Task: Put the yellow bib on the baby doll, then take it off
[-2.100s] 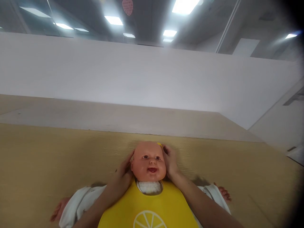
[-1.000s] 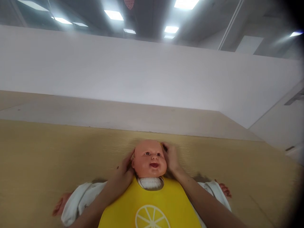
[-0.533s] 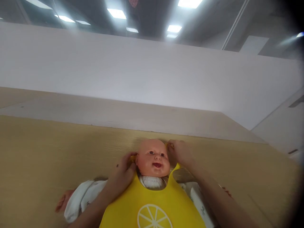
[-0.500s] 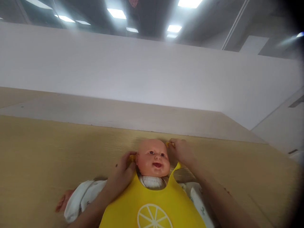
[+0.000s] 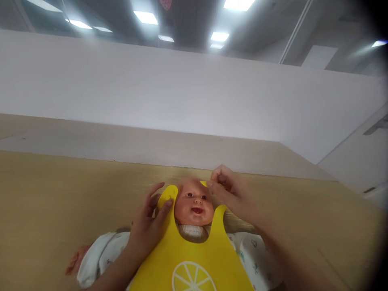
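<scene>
A baby doll (image 5: 194, 208) in white patterned clothes lies face up at the bottom middle of the head view. Over its chest is a yellow bib (image 5: 188, 252) with a white citrus-slice print. My left hand (image 5: 153, 220) grips the bib's left neck strap beside the doll's head, thumb on the front and fingers behind. My right hand (image 5: 230, 194) is raised by the other side of the head, fingertips pinching a yellow strap end that shows in front of the doll's forehead. The curved right shoulder of the bib stands up below that hand.
The doll rests on a light wooden table (image 5: 60, 194). A pale ledge (image 5: 136, 141) runs along its far edge, with a white partition (image 5: 182, 89) rising behind. At far right is a white panel (image 5: 360, 161).
The left strap has come forward and up into plain view, held by my left hand. My right hand has risen slightly, bringing its strap end toward the doll's forehead.
</scene>
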Demonstrator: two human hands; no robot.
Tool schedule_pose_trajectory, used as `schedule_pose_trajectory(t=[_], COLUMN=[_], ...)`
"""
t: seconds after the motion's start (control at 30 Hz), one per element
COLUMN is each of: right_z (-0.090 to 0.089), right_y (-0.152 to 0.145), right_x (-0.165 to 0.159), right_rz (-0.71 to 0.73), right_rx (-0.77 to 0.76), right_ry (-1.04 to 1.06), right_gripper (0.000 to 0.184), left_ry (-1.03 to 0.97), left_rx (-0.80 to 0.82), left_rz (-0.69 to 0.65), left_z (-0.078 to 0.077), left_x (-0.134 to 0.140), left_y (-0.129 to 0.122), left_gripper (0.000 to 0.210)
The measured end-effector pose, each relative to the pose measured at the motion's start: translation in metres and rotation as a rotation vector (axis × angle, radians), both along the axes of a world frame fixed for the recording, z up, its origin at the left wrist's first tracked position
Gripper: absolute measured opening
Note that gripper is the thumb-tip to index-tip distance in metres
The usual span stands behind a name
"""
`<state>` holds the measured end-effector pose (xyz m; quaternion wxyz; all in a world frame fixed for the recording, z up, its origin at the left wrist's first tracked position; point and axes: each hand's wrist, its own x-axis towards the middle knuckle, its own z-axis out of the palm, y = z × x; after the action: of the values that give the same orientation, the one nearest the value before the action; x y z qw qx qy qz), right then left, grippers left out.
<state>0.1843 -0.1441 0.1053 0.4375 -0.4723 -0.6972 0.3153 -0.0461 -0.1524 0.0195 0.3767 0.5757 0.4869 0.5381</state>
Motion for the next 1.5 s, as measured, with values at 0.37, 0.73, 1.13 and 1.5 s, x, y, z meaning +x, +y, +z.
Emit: schedule_pose_trajectory(t=[0.37, 0.73, 1.13, 1.5], right_z=[-0.002, 0.02, 0.019, 0.025], right_y=[-0.025, -0.045, -0.054, -0.094], right_x=[-0.019, -0.023, -0.022, 0.005], right_rz=[0.384, 0.417, 0.381, 0.143], right_rx=[0.103, 0.176, 0.261, 0.209], right_ry=[-0.001, -0.521, -0.607, -0.572], right_gripper=[0.029, 0.023, 0.006, 0.014], left_ry=[0.586, 0.681, 0.422, 0.096], left_rx=[0.799, 1.129, 0.829, 0.465], left_rz=[0.009, -0.229, -0.112, 0.035], left_z=[0.012, 0.012, 0.014, 0.004], left_x=[-0.002, -0.01, -0.007, -0.008], left_y=[-0.019, -0.03, -0.028, -0.012], left_gripper=[0.031, 0.049, 0.044, 0.027])
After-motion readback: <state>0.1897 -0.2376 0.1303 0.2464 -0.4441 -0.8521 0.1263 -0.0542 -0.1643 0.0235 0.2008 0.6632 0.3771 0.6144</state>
